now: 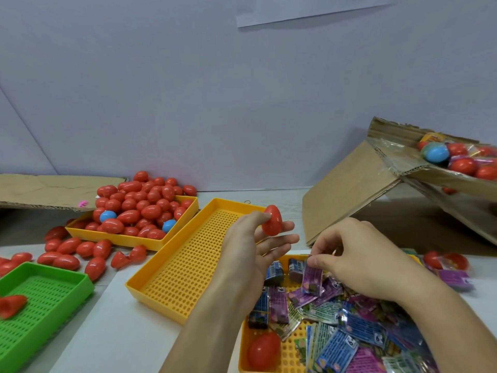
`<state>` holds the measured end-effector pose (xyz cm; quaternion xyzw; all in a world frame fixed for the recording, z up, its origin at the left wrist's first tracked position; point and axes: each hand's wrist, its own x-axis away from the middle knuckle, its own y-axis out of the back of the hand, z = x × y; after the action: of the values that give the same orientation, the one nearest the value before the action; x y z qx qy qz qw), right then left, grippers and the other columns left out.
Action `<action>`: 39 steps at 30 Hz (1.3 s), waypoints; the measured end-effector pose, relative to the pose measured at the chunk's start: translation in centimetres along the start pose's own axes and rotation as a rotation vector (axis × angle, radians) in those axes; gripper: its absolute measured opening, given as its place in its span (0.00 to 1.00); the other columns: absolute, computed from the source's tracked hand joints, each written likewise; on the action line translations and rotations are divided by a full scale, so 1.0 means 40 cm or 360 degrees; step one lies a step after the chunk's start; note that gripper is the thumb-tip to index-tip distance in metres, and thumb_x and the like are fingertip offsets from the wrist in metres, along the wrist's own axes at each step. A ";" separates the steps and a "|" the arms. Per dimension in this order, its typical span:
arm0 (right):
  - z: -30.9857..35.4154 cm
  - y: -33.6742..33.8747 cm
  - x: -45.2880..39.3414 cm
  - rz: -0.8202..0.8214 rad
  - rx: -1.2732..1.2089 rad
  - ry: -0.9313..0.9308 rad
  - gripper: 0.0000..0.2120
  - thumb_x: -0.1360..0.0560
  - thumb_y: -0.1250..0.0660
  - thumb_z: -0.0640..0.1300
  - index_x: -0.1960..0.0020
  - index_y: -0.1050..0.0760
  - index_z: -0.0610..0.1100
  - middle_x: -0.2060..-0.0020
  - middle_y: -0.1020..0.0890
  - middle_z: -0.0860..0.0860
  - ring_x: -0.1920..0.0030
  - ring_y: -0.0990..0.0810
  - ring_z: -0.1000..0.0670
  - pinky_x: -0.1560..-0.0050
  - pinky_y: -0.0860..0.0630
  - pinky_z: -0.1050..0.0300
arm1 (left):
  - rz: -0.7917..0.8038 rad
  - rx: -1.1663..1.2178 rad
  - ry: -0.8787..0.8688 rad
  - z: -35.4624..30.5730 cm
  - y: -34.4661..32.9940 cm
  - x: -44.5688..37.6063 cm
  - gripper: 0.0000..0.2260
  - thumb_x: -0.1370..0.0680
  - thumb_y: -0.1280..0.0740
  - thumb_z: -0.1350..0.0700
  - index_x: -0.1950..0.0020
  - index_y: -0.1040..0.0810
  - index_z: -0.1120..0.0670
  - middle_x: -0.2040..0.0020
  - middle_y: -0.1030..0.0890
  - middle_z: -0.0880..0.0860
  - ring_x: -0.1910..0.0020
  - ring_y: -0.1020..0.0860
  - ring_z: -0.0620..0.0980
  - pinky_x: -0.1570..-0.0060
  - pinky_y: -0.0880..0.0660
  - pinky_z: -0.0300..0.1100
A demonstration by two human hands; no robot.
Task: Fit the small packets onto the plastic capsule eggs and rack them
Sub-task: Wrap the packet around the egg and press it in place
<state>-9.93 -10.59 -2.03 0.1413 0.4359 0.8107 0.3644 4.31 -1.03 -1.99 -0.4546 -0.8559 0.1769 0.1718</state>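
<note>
Egg-heaped tray beside cardboard box

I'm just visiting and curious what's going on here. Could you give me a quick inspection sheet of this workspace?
Surface: pale table against a plain wall.
Job's things: red egg at the left hand's fingertips; purple packet pinched by the right hand; packet tray, with one egg in it; empty yellow tray; heaped egg tray.
Clutter: loose eggs; green tray; tilted cardboard box holding eggs.
Grip: left hand and right hand, both busy.
Cables: nothing seen.
Surroundings: cardboard sheet at left.
</note>
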 end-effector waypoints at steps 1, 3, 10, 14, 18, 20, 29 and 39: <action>-0.001 0.000 0.000 0.0012 0.0009 0.0003 0.09 0.27 0.26 0.54 0.66 0.18 0.56 0.70 0.19 0.62 0.65 0.23 0.67 0.72 0.30 0.70 | 0.0001 -0.0007 0.0001 0.000 0.000 -0.001 0.15 0.20 0.37 0.58 0.36 0.28 0.64 0.53 0.14 0.61 0.58 0.15 0.57 0.63 0.19 0.41; -0.002 -0.001 0.000 0.0035 -0.0003 0.0007 0.09 0.26 0.27 0.54 0.65 0.18 0.57 0.71 0.20 0.64 0.65 0.24 0.69 0.72 0.31 0.71 | 0.0002 -0.0021 0.0000 0.002 0.000 -0.002 0.15 0.20 0.37 0.58 0.36 0.28 0.64 0.53 0.14 0.61 0.58 0.15 0.56 0.63 0.20 0.41; -0.003 0.007 0.002 -0.0044 -0.0197 0.0011 0.05 0.25 0.28 0.51 0.59 0.15 0.56 0.77 0.24 0.69 0.72 0.25 0.69 0.74 0.33 0.72 | -0.0012 -0.0040 0.0007 0.005 -0.002 -0.005 0.12 0.20 0.39 0.58 0.41 0.25 0.63 0.56 0.14 0.61 0.63 0.16 0.56 0.63 0.20 0.42; 0.010 0.026 0.003 -0.0236 -0.0445 0.0080 0.08 0.24 0.30 0.51 0.61 0.15 0.54 0.67 0.16 0.61 0.64 0.19 0.62 0.64 0.28 0.68 | -0.0046 0.0024 0.0027 0.004 -0.002 0.000 0.11 0.22 0.42 0.58 0.52 0.22 0.62 0.66 0.22 0.58 0.71 0.24 0.53 0.67 0.26 0.43; 0.019 0.027 0.004 -0.0292 -0.0671 0.0093 0.10 0.23 0.32 0.50 0.60 0.16 0.51 0.66 0.15 0.57 0.65 0.18 0.60 0.65 0.27 0.72 | 0.0002 0.0039 0.0064 -0.003 -0.001 0.003 0.09 0.25 0.38 0.53 0.60 0.27 0.57 0.70 0.30 0.54 0.76 0.33 0.50 0.74 0.32 0.39; 0.021 0.025 0.004 -0.0305 -0.0707 0.0094 0.10 0.23 0.32 0.50 0.60 0.16 0.50 0.67 0.15 0.57 0.66 0.18 0.60 0.66 0.27 0.73 | 0.0062 -0.0171 0.0042 0.000 -0.002 0.001 0.11 0.28 0.31 0.49 0.62 0.27 0.54 0.72 0.31 0.51 0.77 0.35 0.48 0.75 0.35 0.38; 0.026 0.020 0.003 -0.0364 -0.0713 0.0135 0.10 0.23 0.32 0.52 0.61 0.16 0.52 0.67 0.15 0.53 0.66 0.18 0.54 0.64 0.22 0.62 | 0.0208 -0.0690 -0.0260 0.014 0.004 0.009 0.08 0.27 0.24 0.53 0.63 0.16 0.56 0.72 0.31 0.49 0.75 0.34 0.46 0.74 0.34 0.38; 0.037 0.008 0.001 -0.0374 -0.0825 0.0110 0.17 0.24 0.35 0.57 0.65 0.17 0.49 0.70 0.17 0.53 0.69 0.19 0.58 0.66 0.26 0.70 | 0.0234 -0.0643 -0.0301 0.010 0.001 0.011 0.15 0.24 0.28 0.51 0.71 0.22 0.51 0.72 0.32 0.50 0.75 0.34 0.47 0.73 0.33 0.38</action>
<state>-9.30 -9.78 -0.91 -0.0359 0.2397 0.8516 0.4648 3.91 -0.70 -2.31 -0.5224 -0.8507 0.0558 -0.0170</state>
